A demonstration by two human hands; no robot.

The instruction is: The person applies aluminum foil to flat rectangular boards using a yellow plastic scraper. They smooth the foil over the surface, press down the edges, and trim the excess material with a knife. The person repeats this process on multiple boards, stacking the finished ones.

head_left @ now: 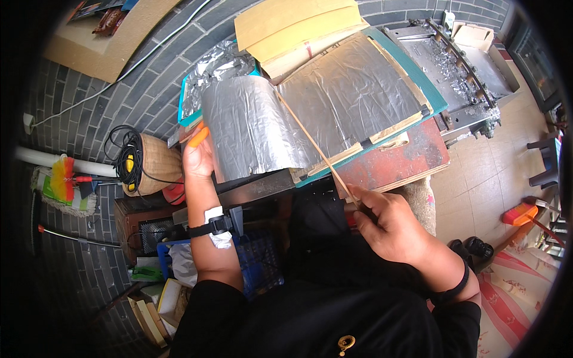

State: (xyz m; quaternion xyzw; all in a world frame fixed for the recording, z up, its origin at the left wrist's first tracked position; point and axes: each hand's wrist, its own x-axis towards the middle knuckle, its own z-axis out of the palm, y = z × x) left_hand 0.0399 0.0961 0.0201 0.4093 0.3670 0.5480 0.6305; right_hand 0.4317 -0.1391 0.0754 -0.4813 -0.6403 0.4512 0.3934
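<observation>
My right hand (391, 224) pinches the lower end of a thin wooden stick (316, 145), which slants up and left across the fold of a stack of foil sheets. The flat stack (355, 89) lies on a teal corrugated board (439, 98), with pale paper edges showing beneath it. A lifted silver foil sheet (248, 125) curves over to the left, and the stick's tip rests by its upper right edge. My left hand (198, 158), with an orange cover on one finger, grips this sheet's left edge; some fingers are hidden behind it.
A yellow card folder (298, 27) stands behind the stack. Crumpled foil fills a blue tray (182, 98) at the back left. To the right stands a metal frame (459, 71) with foil scraps. A reddish board (412, 155) supports the work. A wicker basket (158, 158) holds black cable.
</observation>
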